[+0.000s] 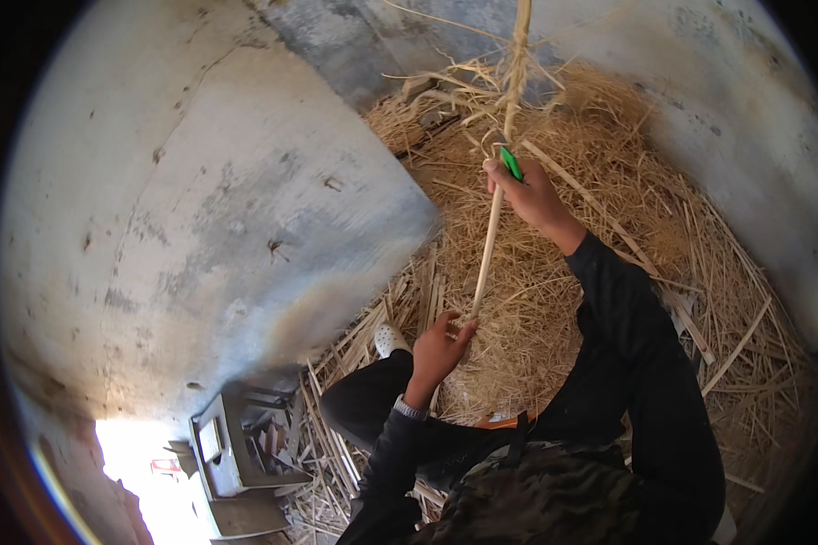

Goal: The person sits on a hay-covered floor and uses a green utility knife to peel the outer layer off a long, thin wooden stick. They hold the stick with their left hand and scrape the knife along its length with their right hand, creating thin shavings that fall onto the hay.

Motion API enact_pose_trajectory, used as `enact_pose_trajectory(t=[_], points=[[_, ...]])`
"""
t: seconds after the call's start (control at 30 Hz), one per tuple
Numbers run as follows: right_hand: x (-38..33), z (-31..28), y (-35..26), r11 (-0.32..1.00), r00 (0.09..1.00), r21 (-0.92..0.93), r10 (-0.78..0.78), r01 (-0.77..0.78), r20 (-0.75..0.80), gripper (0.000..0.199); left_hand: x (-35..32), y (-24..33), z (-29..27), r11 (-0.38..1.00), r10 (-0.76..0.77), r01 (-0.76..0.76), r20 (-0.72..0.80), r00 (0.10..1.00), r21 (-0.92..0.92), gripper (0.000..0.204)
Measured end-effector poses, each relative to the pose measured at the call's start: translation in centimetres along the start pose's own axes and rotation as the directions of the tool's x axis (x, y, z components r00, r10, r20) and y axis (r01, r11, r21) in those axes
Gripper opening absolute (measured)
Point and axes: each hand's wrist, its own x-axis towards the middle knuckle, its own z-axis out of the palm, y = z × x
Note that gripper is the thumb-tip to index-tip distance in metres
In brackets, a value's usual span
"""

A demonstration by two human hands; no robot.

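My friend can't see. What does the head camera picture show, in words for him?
Two hands hold a long pale stalk over a heap of straw: the left hand grips its lower end, while the right hand, higher up, presses a green-handled tool against it. A grey metal box sits by the concrete wall.

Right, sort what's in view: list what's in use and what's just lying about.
In use:
- stalk, gripped by both hands
- green tool in right hand
- left hand at stalk's lower end

Lying about:
- straw pile
- grey box
- white shoe
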Motion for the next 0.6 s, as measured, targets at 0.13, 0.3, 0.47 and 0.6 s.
enact_pose_trajectory(t=[0.13, 0.3, 0.47, 0.6], points=[[-0.9, 0.0, 0.1, 0.995, 0.998, -0.101, 0.001, 0.005, 0.061, 0.049, -0.9, -0.7, -1.1, 0.988, 0.062, -0.061, -0.003, 0.998, 0.142, 0.074], [-2.1, 1.9, 0.0, 0.867, 0.975, -0.495, 0.155, -0.057, 0.159, 0.031, -0.9, 6.3, -8.5, 0.850, 0.527, -0.474, -0.345, 0.777, 0.230, 0.068], [-5.0, 6.4, 2.9, 0.650, 0.930, -0.699, -0.036, 0.300, 0.365, 0.028, 0.2, 18.3, -15.5, 0.190, 0.965, -0.910, 0.102, 0.243, 0.368, 0.061], [-9.3, 9.7, 3.9, 0.693, 0.814, -0.511, -0.194, 0.509, 0.547, 0.027, 4.1, 15.5, -15.1, 0.472, 0.707, -0.787, 0.363, 0.607, 0.397, 0.071]])
